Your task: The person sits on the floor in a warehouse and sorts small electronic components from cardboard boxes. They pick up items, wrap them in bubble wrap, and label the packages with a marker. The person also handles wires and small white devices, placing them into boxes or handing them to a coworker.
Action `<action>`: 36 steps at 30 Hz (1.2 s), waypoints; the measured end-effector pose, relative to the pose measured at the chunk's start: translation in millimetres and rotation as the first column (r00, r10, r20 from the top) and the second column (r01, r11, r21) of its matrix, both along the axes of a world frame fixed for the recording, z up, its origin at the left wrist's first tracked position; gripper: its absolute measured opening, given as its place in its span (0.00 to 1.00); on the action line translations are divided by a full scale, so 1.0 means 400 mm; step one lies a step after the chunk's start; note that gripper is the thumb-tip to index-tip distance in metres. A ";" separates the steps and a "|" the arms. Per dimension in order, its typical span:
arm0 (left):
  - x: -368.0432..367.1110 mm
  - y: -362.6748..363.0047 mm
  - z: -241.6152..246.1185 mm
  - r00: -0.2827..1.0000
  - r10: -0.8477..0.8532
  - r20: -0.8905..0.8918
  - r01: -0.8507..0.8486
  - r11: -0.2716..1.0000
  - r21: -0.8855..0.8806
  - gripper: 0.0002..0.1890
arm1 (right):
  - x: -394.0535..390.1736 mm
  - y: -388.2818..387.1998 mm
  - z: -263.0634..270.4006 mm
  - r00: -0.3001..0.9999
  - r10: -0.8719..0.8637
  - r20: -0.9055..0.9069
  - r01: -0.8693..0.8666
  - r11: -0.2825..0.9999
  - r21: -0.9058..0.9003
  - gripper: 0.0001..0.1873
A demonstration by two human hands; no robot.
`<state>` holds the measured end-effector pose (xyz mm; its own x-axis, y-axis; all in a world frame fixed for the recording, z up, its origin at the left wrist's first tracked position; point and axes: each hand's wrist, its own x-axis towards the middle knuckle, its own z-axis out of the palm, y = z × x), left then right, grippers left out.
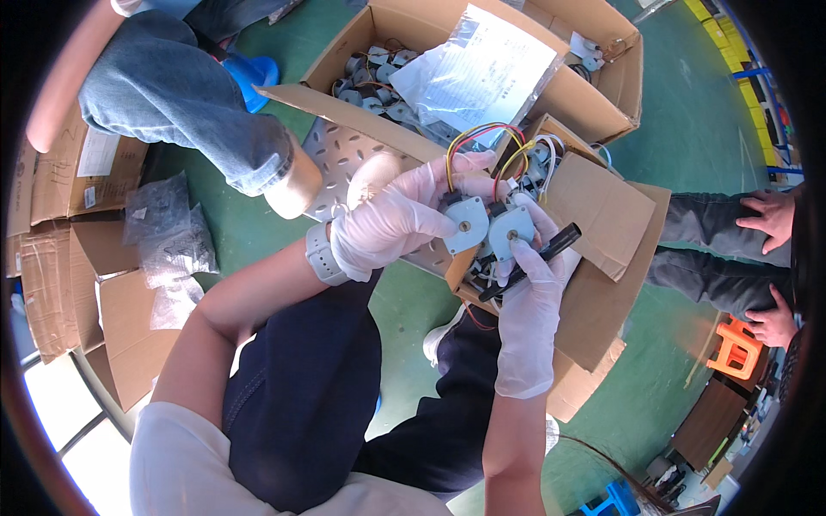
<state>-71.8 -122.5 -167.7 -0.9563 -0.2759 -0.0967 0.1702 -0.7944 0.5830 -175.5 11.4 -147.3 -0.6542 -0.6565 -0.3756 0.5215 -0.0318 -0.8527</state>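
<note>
My left hand (397, 216), in a thin white glove, pinches a small round stepper motor (470, 219) between thumb and fingers. Its coloured wires (477, 129) loop up over the fingertips. My right hand (532, 290), gloved as well, grips a second such motor (516, 222) close beside the first, both flat faces turned up. A black marker pen (560, 244) also lies in that hand, slanting under the thumb. Directly beneath is an open cardboard box (603, 303) with more motors (537, 161) and white wires inside, partly hidden by my hands.
Beyond stands a larger carton (413, 19) of motors, with a printed sheet in a plastic sleeve (497, 71) on top. A person's jeans leg (193, 109) is at left, another person's hands (771, 219) at right. Plastic bags (174, 238) and cartons (51, 271) lie left.
</note>
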 end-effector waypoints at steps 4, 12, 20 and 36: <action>0.003 -0.003 0.002 1.000 -0.009 0.017 0.009 1.000 0.005 0.38 | 0.000 0.000 -0.001 0.998 0.027 -0.050 -0.026 0.999 0.027 0.21; 0.001 -0.006 0.007 1.000 0.020 0.020 -0.021 0.999 0.035 0.35 | -0.005 0.002 -0.018 0.997 0.054 -0.046 -0.055 0.999 -0.003 0.21; 0.005 -0.013 -0.009 0.998 0.068 -0.002 -0.067 0.991 0.112 0.35 | -0.004 0.002 -0.009 0.998 -0.008 -0.059 0.009 1.000 0.021 0.24; 0.007 -0.013 -0.028 0.991 0.106 0.082 -0.117 0.982 0.148 0.20 | 0.001 -0.006 -0.025 0.991 0.124 -0.046 -0.116 0.982 0.148 0.23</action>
<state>-68.9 -127.6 -178.8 -0.9091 -0.3573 -0.2142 0.2243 -0.8530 0.4712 -175.0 8.9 -157.4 -0.5959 -0.6729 -0.4382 0.4668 0.1537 -0.8709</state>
